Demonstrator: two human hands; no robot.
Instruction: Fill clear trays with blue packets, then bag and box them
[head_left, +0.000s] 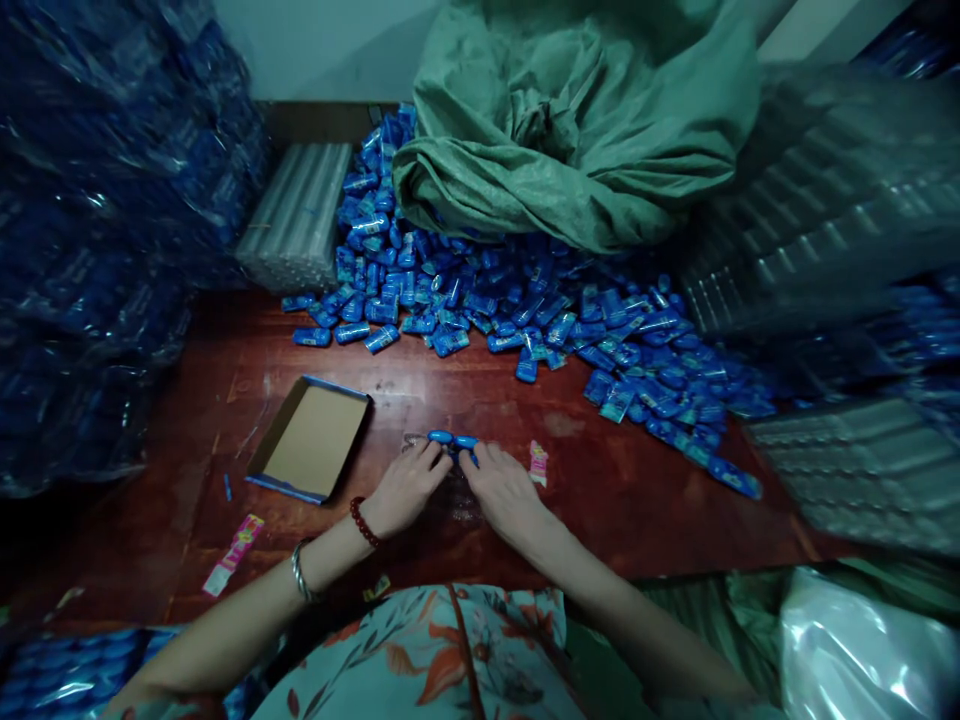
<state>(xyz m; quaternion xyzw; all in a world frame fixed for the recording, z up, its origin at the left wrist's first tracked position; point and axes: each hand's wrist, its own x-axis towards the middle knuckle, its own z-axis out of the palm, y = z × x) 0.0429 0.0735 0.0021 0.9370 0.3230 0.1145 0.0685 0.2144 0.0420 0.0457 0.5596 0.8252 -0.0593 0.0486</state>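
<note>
My left hand (406,489) and my right hand (501,487) rest side by side on a dark red wooden table (615,490). Their fingertips press on a clear plastic tray (450,480) that holds two small blue packets (452,439) at its far edge. An open, shallow cardboard box (309,438) with a blue rim lies just left of my left hand. A big heap of the same blue packets (525,300) spreads across the far side of the table.
A green woven sack (585,130) slumps behind the heap. Stacks of clear plastic trays stand at the back left (296,215) and on the right (862,470). Bagged blue packets (97,230) are piled on the left. Pink wrappers (235,553) (538,463) lie on the table.
</note>
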